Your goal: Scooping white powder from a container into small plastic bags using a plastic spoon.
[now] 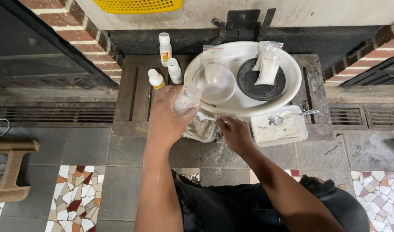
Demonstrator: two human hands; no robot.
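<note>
My left hand (167, 116) holds a small clear plastic bag (187, 98) open above a rectangular plastic tub of greyish powder (200, 128). My right hand (232, 132) grips a white plastic spoon (205, 116) whose bowl sits over that tub, just under the bag. A second tub of white powder (277, 130) lies to the right with a metal spoon (291, 117) resting in it. Behind both stands a large white basin (291, 86) holding a small white bowl (216, 86), a dark round plate (248, 83) and filled clear bags (267, 64).
Three small white bottles (165, 49) stand left of the basin on a dark stone slab (134, 90). A tan plastic stool (10, 167) is at the far left. Floor grates run along both sides, and brick walls flank the recess behind.
</note>
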